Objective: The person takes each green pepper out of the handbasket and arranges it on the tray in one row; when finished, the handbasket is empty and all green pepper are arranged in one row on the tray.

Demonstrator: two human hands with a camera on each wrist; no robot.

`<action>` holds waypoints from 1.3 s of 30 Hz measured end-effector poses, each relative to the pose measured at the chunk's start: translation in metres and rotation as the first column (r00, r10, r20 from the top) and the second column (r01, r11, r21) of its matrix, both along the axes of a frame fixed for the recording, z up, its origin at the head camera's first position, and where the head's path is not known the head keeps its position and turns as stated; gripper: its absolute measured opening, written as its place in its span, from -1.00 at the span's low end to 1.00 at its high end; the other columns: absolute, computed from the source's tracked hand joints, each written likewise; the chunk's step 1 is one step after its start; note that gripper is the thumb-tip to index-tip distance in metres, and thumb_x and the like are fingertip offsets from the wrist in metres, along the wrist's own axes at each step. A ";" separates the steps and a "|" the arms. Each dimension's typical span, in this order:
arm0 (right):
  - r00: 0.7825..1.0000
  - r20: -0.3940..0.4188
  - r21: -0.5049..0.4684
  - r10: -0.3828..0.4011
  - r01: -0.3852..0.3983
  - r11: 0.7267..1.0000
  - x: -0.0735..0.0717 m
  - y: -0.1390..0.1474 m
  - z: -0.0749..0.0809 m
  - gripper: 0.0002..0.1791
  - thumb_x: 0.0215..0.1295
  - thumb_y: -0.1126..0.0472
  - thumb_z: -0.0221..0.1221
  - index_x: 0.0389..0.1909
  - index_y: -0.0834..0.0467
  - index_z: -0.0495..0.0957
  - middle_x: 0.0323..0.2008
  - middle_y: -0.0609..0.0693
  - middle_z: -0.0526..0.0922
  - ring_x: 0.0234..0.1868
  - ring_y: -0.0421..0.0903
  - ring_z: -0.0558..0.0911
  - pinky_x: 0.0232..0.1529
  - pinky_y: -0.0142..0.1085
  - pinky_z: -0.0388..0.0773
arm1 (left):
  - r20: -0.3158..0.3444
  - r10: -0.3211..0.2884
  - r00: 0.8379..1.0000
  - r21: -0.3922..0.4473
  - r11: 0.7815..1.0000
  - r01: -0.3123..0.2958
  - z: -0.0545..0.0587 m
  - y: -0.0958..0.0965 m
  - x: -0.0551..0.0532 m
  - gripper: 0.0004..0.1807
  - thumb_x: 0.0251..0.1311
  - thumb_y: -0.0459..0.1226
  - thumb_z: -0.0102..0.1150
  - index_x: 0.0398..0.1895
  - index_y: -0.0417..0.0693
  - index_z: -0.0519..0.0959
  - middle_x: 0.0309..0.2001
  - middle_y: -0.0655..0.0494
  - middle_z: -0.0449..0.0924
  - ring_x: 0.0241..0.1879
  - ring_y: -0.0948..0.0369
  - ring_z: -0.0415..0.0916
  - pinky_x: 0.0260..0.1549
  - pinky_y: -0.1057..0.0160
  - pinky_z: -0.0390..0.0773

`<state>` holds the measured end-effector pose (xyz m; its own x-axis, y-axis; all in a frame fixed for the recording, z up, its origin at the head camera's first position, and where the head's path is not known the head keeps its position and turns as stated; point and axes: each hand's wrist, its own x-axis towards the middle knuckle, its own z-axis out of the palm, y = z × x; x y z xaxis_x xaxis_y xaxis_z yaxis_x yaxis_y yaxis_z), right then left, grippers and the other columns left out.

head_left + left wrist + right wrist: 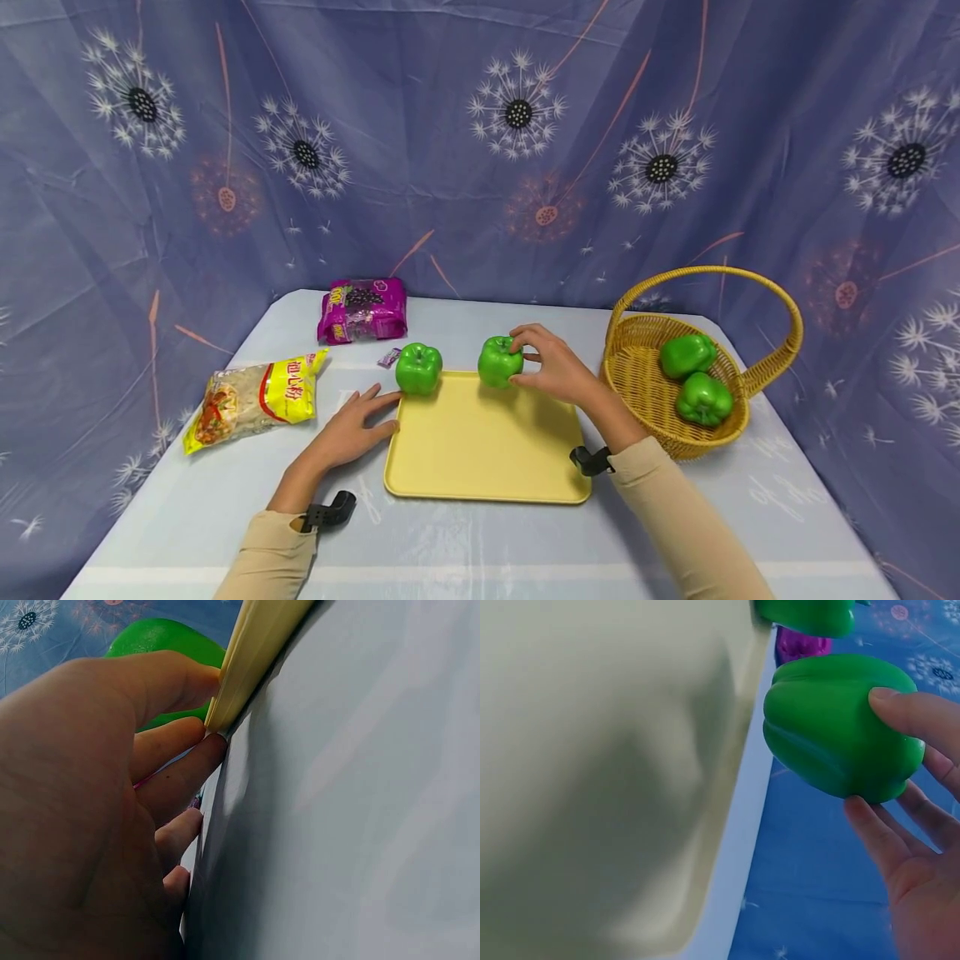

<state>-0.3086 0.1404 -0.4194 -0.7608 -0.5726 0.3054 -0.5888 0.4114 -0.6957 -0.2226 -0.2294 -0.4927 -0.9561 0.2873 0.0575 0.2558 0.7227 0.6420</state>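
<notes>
My right hand [558,371] holds a green bell pepper [497,362] between thumb and fingers, over the far part of a yellow tray [480,454]. In the right wrist view the held bell pepper [836,727] lies tilted on its side, its grip clearly seen. Another green bell pepper [418,371] sits at the tray's far left corner. My left hand [352,429] rests beside that corner, fingers spread. The left wrist view shows its thumb and fingertips touching the tray's rim [251,664], with green bell pepper [169,637] partly hidden behind the thumb.
A wicker basket [622,367] with a tall handle stands on the right, holding two green bell peppers [703,398]. On the left lie a yellow noodle-like food bag [255,400], a purple packet [363,310] and a small purple wrapped piece [389,357]. A patterned blue curtain [420,167] hangs behind.
</notes>
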 end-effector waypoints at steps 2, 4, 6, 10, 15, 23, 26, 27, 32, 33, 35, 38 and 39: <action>1.000 -0.002 0.008 0.008 -0.008 1.000 -0.002 -0.004 -0.003 -0.60 0.02 0.30 0.44 -0.15 0.11 0.47 0.23 0.06 0.33 0.23 0.07 0.40 0.10 -0.07 0.51 | 0.000 0.007 1.000 0.004 1.000 -0.007 0.000 0.001 0.000 -0.40 0.27 -0.01 0.16 0.36 0.08 0.39 0.42 -0.22 0.10 0.41 -0.23 -0.10 0.33 -0.28 -0.16; 1.000 -0.005 0.016 0.010 -0.010 1.000 -0.003 -0.006 -0.005 -0.59 0.01 0.30 0.45 -0.16 0.10 0.48 0.23 0.08 0.33 0.23 0.07 0.40 0.09 -0.06 0.51 | -0.006 -0.002 1.000 0.002 1.000 0.002 0.000 0.002 -0.001 -0.40 0.28 -0.01 0.15 0.36 0.06 0.38 0.42 -0.24 0.10 0.41 -0.26 -0.10 0.32 -0.30 -0.16; 1.000 -0.006 0.025 0.010 -0.009 1.000 -0.003 -0.009 -0.007 -0.59 0.00 0.30 0.46 -0.17 0.09 0.48 0.23 0.08 0.33 0.22 0.06 0.40 0.09 -0.06 0.52 | 0.004 0.004 1.000 0.006 1.000 -0.004 0.000 0.003 -0.001 -0.40 0.27 0.00 0.15 0.36 0.09 0.38 0.43 -0.23 0.09 0.41 -0.27 -0.11 0.31 -0.30 -0.16; 1.000 0.002 0.048 0.016 -0.016 0.999 -0.004 -0.016 -0.011 -0.60 0.00 0.28 0.46 -0.17 0.08 0.48 0.23 0.05 0.34 0.22 0.04 0.41 0.09 -0.11 0.52 | 0.011 0.008 1.000 0.015 1.000 -0.008 0.000 0.003 0.000 -0.40 0.27 -0.01 0.15 0.36 0.08 0.38 0.43 -0.23 0.09 0.40 -0.29 -0.13 0.30 -0.32 -0.16; 1.000 0.002 0.064 0.012 -0.012 0.998 -0.003 -0.024 -0.013 -0.60 0.00 0.28 0.46 -0.18 0.08 0.48 0.22 0.01 0.33 0.20 0.01 0.43 0.10 -0.16 0.52 | -0.010 -0.009 1.000 0.010 1.000 0.009 -0.001 0.001 0.000 -0.41 0.29 -0.05 0.15 0.36 0.05 0.38 0.42 -0.22 0.12 0.42 -0.20 -0.09 0.34 -0.25 -0.18; 1.000 0.018 0.071 0.011 -0.012 0.997 -0.002 -0.036 -0.014 -0.60 0.00 0.30 0.45 -0.18 0.08 0.48 0.22 0.00 0.33 0.19 -0.04 0.42 0.12 -0.11 0.50 | -0.014 -0.019 1.000 0.008 1.000 0.020 -0.002 -0.001 -0.002 -0.40 0.28 -0.03 0.15 0.36 0.04 0.38 0.41 -0.21 0.15 0.42 -0.17 -0.08 0.34 -0.25 -0.20; 1.000 0.010 0.078 0.013 -0.014 0.997 -0.002 -0.039 -0.014 -0.60 -0.01 0.30 0.46 -0.18 0.07 0.49 0.21 -0.03 0.33 0.18 -0.04 0.43 0.11 -0.13 0.51 | -0.019 -0.027 0.999 0.002 1.000 0.027 -0.003 -0.001 -0.003 -0.41 0.29 -0.02 0.14 0.37 0.05 0.37 0.40 -0.18 0.16 0.43 -0.12 -0.07 0.36 -0.21 -0.21; 1.000 0.007 0.081 0.016 -0.016 0.997 -0.002 -0.040 -0.014 -0.60 -0.01 0.29 0.46 -0.18 0.07 0.49 0.21 -0.03 0.34 0.18 -0.05 0.43 0.11 -0.14 0.51 | -0.025 -0.031 0.999 -0.003 1.000 0.030 -0.004 -0.001 -0.004 -0.41 0.29 -0.02 0.13 0.37 0.05 0.37 0.40 -0.18 0.17 0.43 -0.12 -0.06 0.36 -0.20 -0.21; 1.000 0.005 0.095 0.027 -0.028 0.995 -0.002 -0.044 -0.013 -0.60 0.01 0.26 0.46 -0.17 0.06 0.48 0.23 -0.01 0.33 0.19 -0.10 0.42 0.10 -0.24 0.51 | -0.038 -0.025 0.999 0.006 1.000 0.026 -0.005 -0.001 -0.003 -0.41 0.28 -0.02 0.15 0.36 0.05 0.39 0.40 -0.20 0.16 0.42 -0.14 -0.05 0.36 -0.19 -0.21; 1.000 0.005 0.098 0.028 -0.029 0.995 -0.002 -0.045 -0.013 -0.60 0.01 0.25 0.46 -0.17 0.06 0.48 0.23 0.00 0.33 0.19 -0.10 0.42 0.10 -0.26 0.51 | -0.042 -0.027 0.999 0.006 1.000 0.027 -0.005 -0.001 -0.003 -0.41 0.28 -0.02 0.15 0.36 0.05 0.39 0.40 -0.21 0.16 0.42 -0.14 -0.05 0.36 -0.20 -0.21; 0.999 0.008 0.091 0.039 -0.039 0.995 -0.003 -0.047 -0.013 -0.60 0.00 0.27 0.46 -0.17 0.08 0.49 0.23 0.03 0.33 0.19 -0.09 0.42 0.10 -0.23 0.51 | -0.042 -0.027 0.999 0.006 1.000 0.027 -0.005 0.000 -0.003 -0.41 0.29 -0.01 0.15 0.36 0.06 0.39 0.40 -0.21 0.16 0.42 -0.14 -0.06 0.36 -0.19 -0.21; 0.999 0.009 0.084 0.051 -0.052 0.995 -0.003 -0.050 -0.015 -0.60 0.00 0.29 0.46 -0.16 0.09 0.49 0.23 0.06 0.34 0.19 -0.08 0.42 0.11 -0.19 0.51 | -0.043 -0.027 0.999 0.001 1.000 0.027 -0.005 0.000 -0.003 -0.41 0.29 -0.01 0.14 0.36 0.06 0.38 0.40 -0.21 0.17 0.42 -0.14 -0.06 0.36 -0.19 -0.21; 0.998 0.007 0.082 0.055 -0.055 0.995 -0.004 -0.051 -0.016 -0.59 0.00 0.29 0.45 -0.16 0.10 0.49 0.24 0.07 0.34 0.19 -0.08 0.41 0.11 -0.17 0.51 | -0.043 -0.025 0.999 0.000 1.000 0.026 -0.005 0.000 -0.003 -0.41 0.28 -0.01 0.15 0.36 0.06 0.39 0.40 -0.21 0.17 0.42 -0.14 -0.06 0.36 -0.20 -0.21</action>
<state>-0.3124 0.0895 -0.4351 -0.7288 -0.6367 0.2520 -0.6088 0.4340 -0.6641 -0.2257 -0.2292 -0.4976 -0.9451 0.3115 0.0987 0.3016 0.7151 0.6306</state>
